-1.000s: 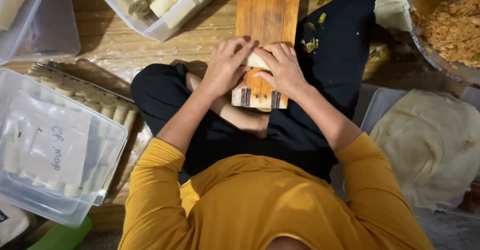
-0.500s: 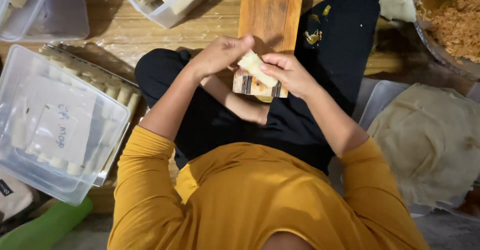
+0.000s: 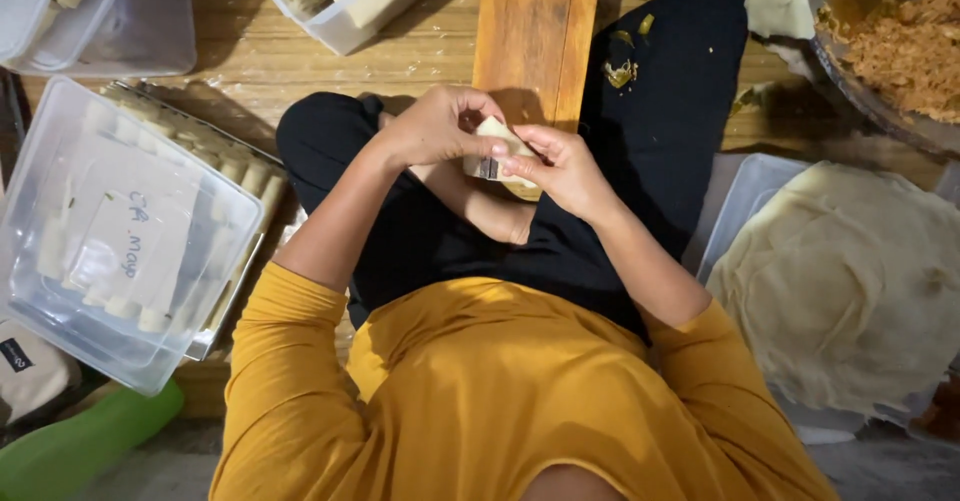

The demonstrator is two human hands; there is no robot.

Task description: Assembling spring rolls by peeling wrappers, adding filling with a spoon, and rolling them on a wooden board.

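I sit cross-legged in black trousers and a mustard top. Both hands hold a small pale rolled wrapper (image 3: 498,139) just above the near end of a long wooden board (image 3: 535,31) that lies over my lap. My left hand (image 3: 430,126) pinches the roll's left end with fingers curled. My right hand (image 3: 560,166) grips its right side from below. The roll is lifted off the board, and part of it is hidden by my fingers.
A stack of pale round wrappers (image 3: 850,281) lies at right on a tray. A bowl of brown shredded filling (image 3: 900,46) is at top right. Clear plastic boxes (image 3: 120,231) with finished rolls stand at left and at top (image 3: 350,1). A green bottle (image 3: 80,446) lies at lower left.
The roll was pressed on the board's near end under both hands. It has since been lifted off the board and is now held between the fingers of both hands.
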